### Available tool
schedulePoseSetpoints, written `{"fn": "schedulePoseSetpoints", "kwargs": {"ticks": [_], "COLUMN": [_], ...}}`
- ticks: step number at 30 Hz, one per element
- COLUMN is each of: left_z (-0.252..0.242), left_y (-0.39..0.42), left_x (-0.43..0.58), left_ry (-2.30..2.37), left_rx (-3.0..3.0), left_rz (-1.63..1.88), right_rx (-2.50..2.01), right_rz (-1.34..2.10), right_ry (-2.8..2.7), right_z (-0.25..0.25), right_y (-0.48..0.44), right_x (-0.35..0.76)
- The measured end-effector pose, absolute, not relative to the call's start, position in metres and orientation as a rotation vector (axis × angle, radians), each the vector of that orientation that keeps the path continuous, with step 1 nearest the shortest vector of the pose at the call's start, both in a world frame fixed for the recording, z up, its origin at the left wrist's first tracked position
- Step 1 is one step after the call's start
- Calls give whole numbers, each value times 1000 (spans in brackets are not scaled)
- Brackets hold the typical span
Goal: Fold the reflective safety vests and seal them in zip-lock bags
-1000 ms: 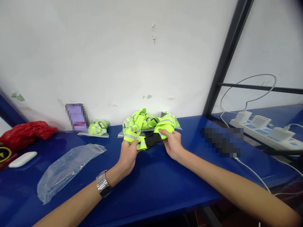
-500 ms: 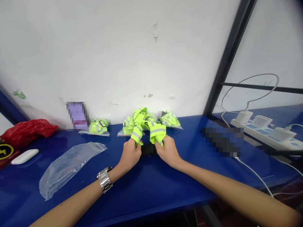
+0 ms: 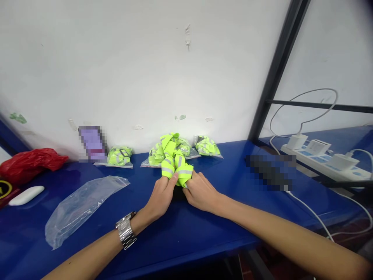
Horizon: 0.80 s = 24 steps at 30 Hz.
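My left hand (image 3: 160,196) and my right hand (image 3: 201,193) meet at the middle of the blue table, gripping a bunched fluorescent yellow-green safety vest (image 3: 177,167) with grey reflective strips. Its folds stand up in front of my fingers. A black part of the vest seems to lie under my hands, nearly hidden. Just behind sit several more yellow-green vests in clear plastic bags (image 3: 156,154), and another bagged vest (image 3: 119,155) lies further left. A metal watch (image 3: 125,230) circles my left wrist.
The blue table (image 3: 186,237) runs along a white wall (image 3: 131,66). On its left lie a flat clear plastic bag (image 3: 81,210), a red plastic bag (image 3: 30,165) and a white oblong object (image 3: 26,195). A white power strip (image 3: 320,163) with plugged-in cables sits right, beyond a black metal post (image 3: 276,70).
My hands have moved closer together until they touch, and the vest's strips are pressed into a tighter bunch. The black part, visible earlier between my hands, is now mostly hidden.
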<state>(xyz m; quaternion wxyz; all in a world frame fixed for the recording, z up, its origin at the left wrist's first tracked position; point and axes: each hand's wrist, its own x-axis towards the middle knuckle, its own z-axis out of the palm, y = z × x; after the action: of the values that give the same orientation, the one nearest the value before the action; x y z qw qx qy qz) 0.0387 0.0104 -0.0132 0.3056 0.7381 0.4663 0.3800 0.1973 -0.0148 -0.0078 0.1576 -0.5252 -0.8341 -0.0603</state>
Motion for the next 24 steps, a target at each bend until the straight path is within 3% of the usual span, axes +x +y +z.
{"fn": "schedulePoseSetpoints", "kwargs": {"ticks": [10, 24], "left_z": [-8, -27], "left_y": [15, 22], "left_x": [38, 26], "left_ry": [1267, 1399], "left_rx": [2070, 2492], "left_rz": [825, 708], "right_rx": [-1346, -1278], "right_rz": [83, 771], "right_ry": [-2416, -2331], "right_z": [-11, 9], "right_y": [-22, -3], "right_x": [190, 214]}}
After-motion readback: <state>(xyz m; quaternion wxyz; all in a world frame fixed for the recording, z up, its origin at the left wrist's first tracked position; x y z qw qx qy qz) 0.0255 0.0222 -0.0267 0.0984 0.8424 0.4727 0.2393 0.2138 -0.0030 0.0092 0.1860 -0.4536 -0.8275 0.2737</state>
